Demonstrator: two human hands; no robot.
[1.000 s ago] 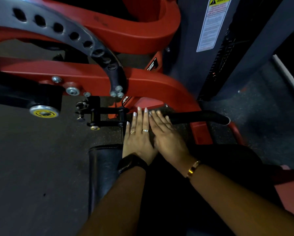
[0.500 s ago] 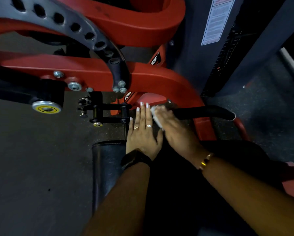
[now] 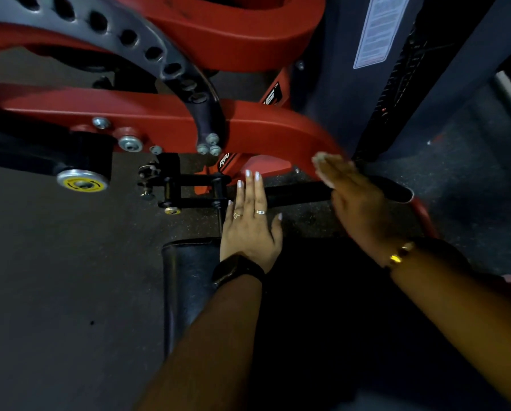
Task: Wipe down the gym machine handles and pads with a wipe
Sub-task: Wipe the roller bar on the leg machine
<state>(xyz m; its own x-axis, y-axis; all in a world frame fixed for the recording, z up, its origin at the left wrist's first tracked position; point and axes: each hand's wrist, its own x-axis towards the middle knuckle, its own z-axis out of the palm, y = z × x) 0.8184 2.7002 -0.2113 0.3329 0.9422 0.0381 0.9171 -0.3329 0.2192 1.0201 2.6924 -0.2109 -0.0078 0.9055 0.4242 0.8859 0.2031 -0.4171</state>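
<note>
Nearest the camera, a black pad (image 3: 189, 262) lies under the left forearm. Just past it the left hand (image 3: 249, 221) rests flat, fingers straight and close together, across the inner end of the black handle (image 3: 301, 194); it has not shifted in the last second. The right hand (image 3: 358, 203) has. Half a second ago it lay against the left hand; now it has slid out along the handle toward the open end and is smeared by motion. Its fingers are straight and together, not curled, pressing the wipe (image 3: 319, 160), which shows only as a pale blur at the fingertips. That looks like one wiping stroke along the handle, with the stretch between the hands likely covered and the outer end not yet reached.

Beyond, the red frame (image 3: 159, 120) carries white letters "RA" (image 3: 224, 163), the rest hidden. A small black plate (image 3: 273, 94) bears marks too blurred to read. The white sticker (image 3: 378, 28) on the grey column is illegible.
</note>
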